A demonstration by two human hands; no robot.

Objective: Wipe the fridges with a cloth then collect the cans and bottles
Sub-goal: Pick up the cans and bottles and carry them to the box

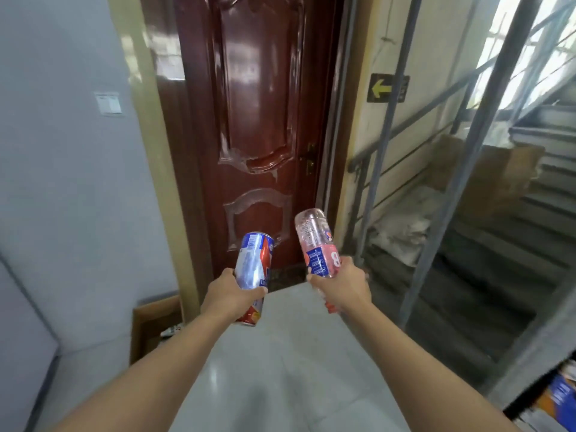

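Observation:
My left hand (229,293) grips a tall silver, blue and red can (255,260) around its lower half, the can tilted with its top pointing away from me. My right hand (343,286) holds a clear plastic bottle with a pink and blue label (314,241) near its neck, so the bottle's base points up and away. Both arms are stretched forward over a pale tiled floor. The bottle's cap end is hidden behind my right hand.
A dark red panelled door (258,126) stands straight ahead. A cardboard box (156,325) sits on the floor against the left wall. A glass partition with metal frames (448,188) and a stairwell with railings lie to the right. Boxes show at the bottom right corner (558,397).

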